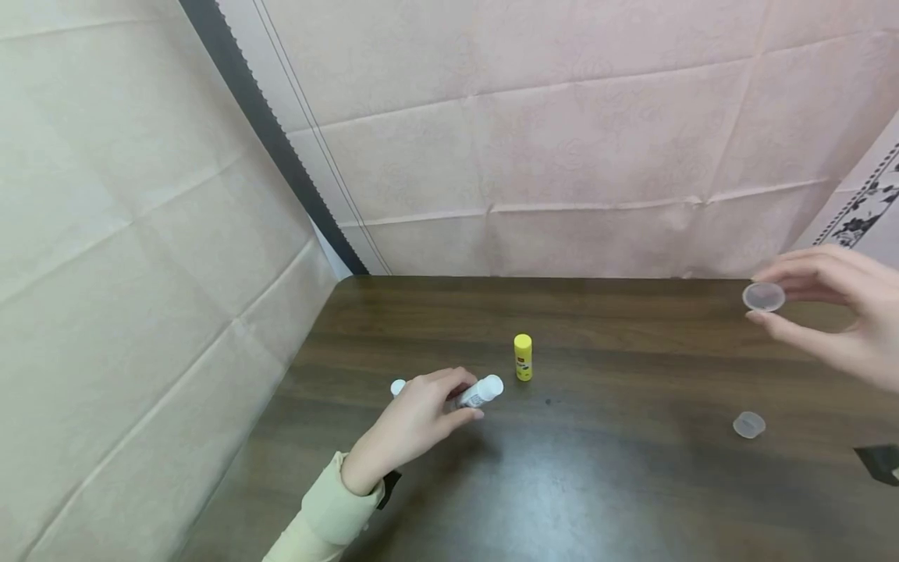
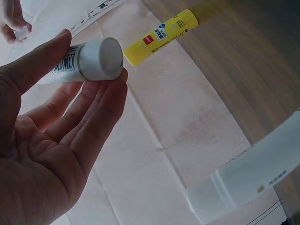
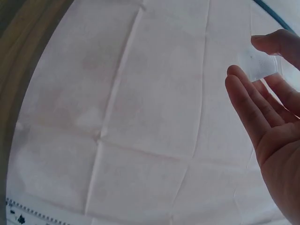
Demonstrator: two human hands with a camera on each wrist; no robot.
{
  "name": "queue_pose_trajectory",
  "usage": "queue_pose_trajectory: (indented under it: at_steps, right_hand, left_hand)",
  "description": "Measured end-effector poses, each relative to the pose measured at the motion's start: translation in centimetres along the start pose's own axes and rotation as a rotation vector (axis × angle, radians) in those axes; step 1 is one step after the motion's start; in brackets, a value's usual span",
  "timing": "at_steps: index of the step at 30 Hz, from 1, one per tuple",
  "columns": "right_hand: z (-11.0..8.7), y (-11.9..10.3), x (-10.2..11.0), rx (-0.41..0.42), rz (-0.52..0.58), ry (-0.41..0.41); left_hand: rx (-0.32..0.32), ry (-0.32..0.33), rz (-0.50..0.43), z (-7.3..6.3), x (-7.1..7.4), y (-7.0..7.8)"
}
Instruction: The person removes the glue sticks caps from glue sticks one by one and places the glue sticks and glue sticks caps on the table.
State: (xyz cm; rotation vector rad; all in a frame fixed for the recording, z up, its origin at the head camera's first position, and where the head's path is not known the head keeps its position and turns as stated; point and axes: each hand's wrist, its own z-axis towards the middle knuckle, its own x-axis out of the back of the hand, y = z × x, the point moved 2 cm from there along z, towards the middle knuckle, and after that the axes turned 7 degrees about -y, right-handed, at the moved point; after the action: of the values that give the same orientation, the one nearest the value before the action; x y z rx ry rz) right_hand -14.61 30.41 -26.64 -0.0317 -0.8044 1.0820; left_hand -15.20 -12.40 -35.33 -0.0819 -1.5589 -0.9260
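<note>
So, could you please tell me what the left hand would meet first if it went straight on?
Most likely the yellow glue stick, upright on the table just beyond the white tube that the left hand holds; the hand's height is unclear, so it might pass above.

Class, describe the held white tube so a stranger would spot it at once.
Over the dark wooden table, find the left hand in a pale sleeve. It grips a tilted white tube. Unlike the other white tube and yellow stick, it is held.
</note>
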Motion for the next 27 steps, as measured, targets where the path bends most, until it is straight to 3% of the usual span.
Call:
queue_pose_trajectory:
  at_steps: [5, 14, 24, 27]
  right_hand:
    - [-1.0, 1.0, 0.9, -0.025, 0.036, 0.048]
    - [-3.3, 3.1, 1.6, -0.122, -0.016, 0.120]
    - [-6.4, 6.5, 0.7, -0.183, -0.162, -0.053]
    - [-7.2, 7.4, 0.4, -0.290, -0.225, -0.119]
  left_hand:
    - [0.010, -0.008, -0.008, 0.0, -0.2, -0.1]
    - [0.007, -0.003, -0.012, 0.0, -0.4, -0.3]
    - [0.016, 0.003, -0.034, -0.1, -0.7, -0.3]
    - [0.016, 0.005, -0.031, -0.2, -0.9, -0.3]
